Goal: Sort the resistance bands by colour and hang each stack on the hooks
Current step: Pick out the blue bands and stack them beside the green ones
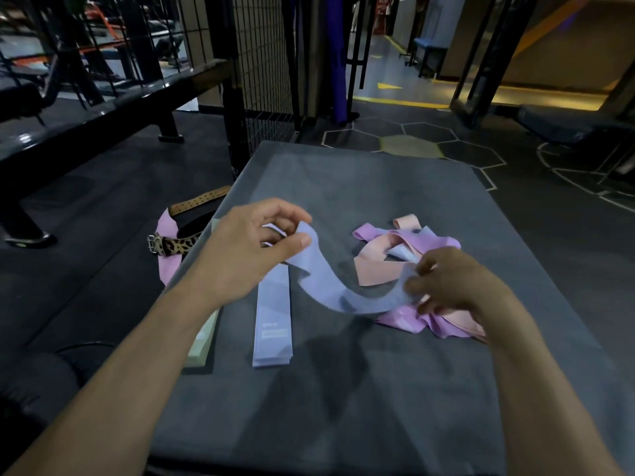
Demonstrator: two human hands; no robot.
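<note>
Both hands pinched one blue band [330, 283], left hand [247, 249] and right hand [450, 283] at opposite ends; the blue stack [273, 324] lay just below the left hand.

Stacked bands [272, 324] on platform [343, 407], tangled pile [405, 255] right

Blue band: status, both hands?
Left hand and right hand pinch opposite ends of blue band, lifted above blue stack. Unsorted pile remains. Nothing in the way.
</note>
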